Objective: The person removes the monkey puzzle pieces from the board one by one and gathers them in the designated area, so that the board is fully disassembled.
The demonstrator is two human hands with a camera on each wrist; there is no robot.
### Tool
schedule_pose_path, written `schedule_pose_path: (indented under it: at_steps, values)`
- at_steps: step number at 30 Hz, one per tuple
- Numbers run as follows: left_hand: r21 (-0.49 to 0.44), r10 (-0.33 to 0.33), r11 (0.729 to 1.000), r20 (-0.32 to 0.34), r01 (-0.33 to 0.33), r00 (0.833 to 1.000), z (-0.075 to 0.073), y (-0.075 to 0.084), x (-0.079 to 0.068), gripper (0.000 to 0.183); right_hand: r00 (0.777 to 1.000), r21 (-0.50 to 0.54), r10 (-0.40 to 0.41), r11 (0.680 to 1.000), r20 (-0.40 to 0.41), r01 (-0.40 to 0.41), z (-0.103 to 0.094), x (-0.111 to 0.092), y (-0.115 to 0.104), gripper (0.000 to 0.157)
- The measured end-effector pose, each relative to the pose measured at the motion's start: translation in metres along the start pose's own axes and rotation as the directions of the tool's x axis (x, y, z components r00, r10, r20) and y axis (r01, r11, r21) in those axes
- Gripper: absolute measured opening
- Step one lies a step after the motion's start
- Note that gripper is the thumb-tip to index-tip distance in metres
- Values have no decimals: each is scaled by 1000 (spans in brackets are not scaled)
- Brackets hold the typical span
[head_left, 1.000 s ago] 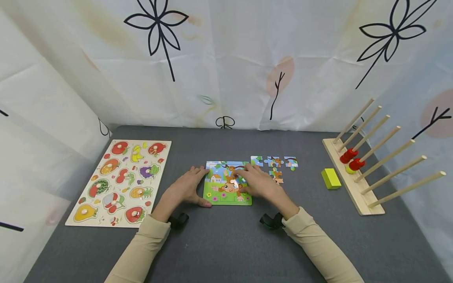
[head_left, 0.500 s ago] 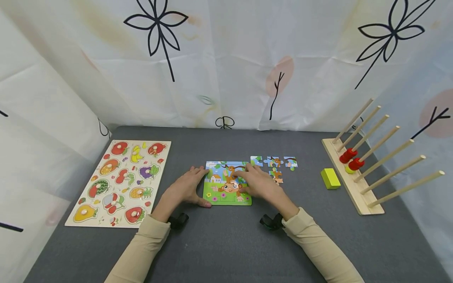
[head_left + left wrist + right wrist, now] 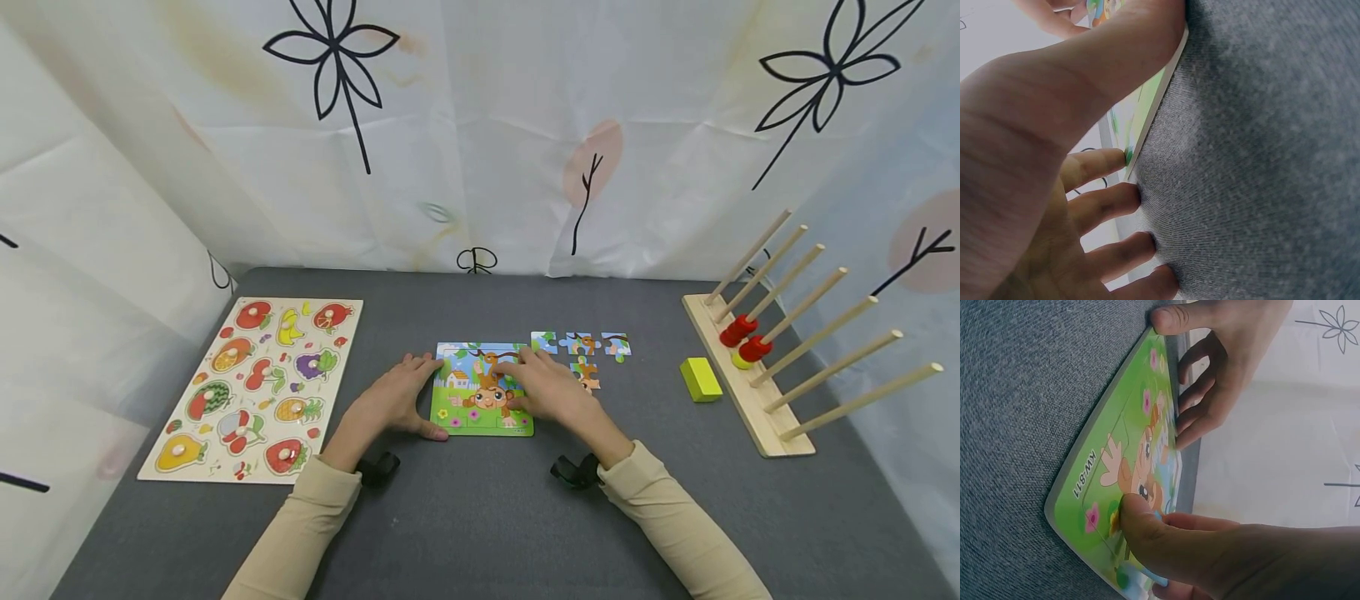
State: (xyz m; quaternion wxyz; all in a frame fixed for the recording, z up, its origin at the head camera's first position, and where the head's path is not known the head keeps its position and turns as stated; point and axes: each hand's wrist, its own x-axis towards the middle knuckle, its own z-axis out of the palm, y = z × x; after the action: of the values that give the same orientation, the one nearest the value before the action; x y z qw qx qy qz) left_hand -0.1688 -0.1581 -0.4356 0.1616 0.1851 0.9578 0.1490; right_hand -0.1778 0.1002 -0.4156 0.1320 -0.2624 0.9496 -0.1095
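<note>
A monkey jigsaw puzzle (image 3: 483, 427) in a green-bordered tray lies flat on the grey table in the head view. My left hand (image 3: 397, 396) rests at its left side, thumb by the near corner and fingers spread along the edge. The left wrist view shows these fingers (image 3: 1107, 206) loosely extended, their tips on the cloth. Over the puzzle's right part, my right hand (image 3: 553, 387) pinches a jigsaw piece (image 3: 1147, 573). Only the piece's pale blue edge shows in the right wrist view, beside the thumb (image 3: 1141, 525); my hand hides the rest.
Several loose jigsaw pieces (image 3: 581, 343) lie right behind my right hand. A fruit peg board (image 3: 251, 387) is at the left. On the right stand a yellow block (image 3: 701, 379) and a wooden peg rack (image 3: 787, 442) with red and yellow beads. A white curtain (image 3: 495, 142) hangs behind the table.
</note>
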Motion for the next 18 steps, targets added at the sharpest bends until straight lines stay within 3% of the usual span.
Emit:
schedule_pose_path:
  at_steps: [18]
  values:
    - [-3,-1,1000,-1,1,1000,-1,2,-1,117,998,-19,-49,999,-25,49,-5,-4,3,53]
